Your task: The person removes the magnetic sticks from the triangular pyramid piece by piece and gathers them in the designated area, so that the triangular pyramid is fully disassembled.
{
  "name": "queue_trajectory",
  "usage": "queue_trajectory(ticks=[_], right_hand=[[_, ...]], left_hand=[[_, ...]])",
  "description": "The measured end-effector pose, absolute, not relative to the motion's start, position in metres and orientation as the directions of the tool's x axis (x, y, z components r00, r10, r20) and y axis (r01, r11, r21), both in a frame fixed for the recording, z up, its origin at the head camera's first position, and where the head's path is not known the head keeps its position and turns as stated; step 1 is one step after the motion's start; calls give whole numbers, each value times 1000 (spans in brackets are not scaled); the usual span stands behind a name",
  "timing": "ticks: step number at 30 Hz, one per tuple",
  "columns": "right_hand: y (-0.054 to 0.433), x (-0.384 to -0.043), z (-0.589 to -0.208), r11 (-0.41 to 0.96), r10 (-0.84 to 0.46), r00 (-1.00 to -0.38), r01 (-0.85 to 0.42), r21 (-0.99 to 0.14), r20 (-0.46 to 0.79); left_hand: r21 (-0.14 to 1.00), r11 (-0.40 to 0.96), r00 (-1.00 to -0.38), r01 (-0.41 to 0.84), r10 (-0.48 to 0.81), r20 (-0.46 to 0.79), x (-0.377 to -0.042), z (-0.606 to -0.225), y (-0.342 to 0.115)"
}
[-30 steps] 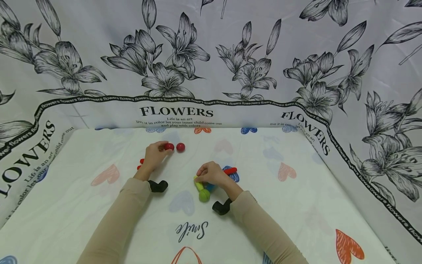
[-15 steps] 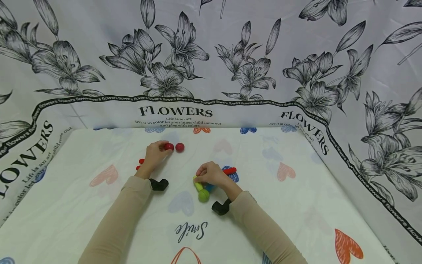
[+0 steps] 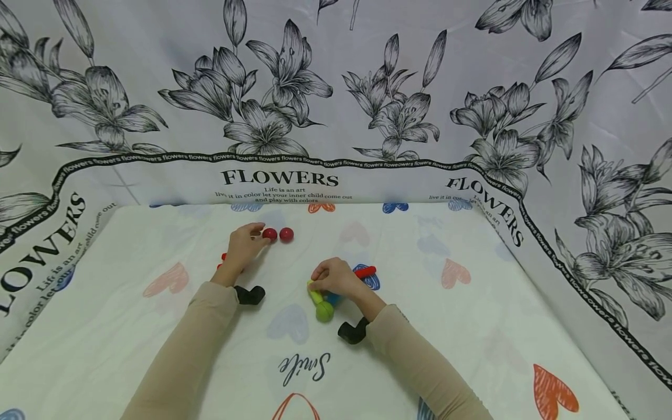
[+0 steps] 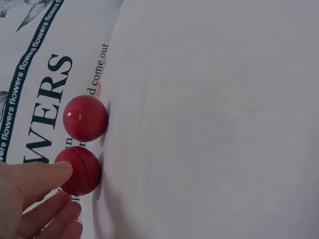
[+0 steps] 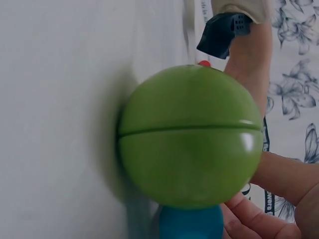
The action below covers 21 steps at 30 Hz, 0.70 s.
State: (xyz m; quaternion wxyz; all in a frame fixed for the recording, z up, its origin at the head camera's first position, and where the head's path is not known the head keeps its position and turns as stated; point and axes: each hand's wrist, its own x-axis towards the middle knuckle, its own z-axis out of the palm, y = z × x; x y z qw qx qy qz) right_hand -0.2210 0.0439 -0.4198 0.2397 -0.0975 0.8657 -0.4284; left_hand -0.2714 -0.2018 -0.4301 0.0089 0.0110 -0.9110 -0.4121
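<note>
My left hand is by a red ball that has a seam around it. In the left wrist view the thumb lies over this ball's near side while the other fingers bend loosely below. A second red ball stands close to its right. Nearer the middle, my right hand pinches the far end of a yellow-green rod. The rod's near end meets a green ball, which fills the right wrist view and hides the fingertips there. A blue piece lies against the ball, partly under the hand.
One red rod lies right of my right hand. Other red pieces show behind my left wrist, mostly covered. Black wrist mounts stick out from both sleeves. A flower-printed cloth wall rises behind the white cloth-covered table.
My left hand has drawn back slightly to the left, its fingers spreading from the near red ball, which stays in place. The right hand holds still on the yellow-green rod.
</note>
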Motion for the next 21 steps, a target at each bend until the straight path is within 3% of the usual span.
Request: queue_trajectory(ticks=[11, 21], right_hand=[[45, -222, -418, 657, -421, -862, -76, -750, -281], [52, -220, -417, 664, -511, -834, -228, -712, -209]], left_hand=[[689, 696, -962, 200, 5, 275, -249, -425, -192], [680, 675, -947, 287, 92, 308, -227, -430, -178]])
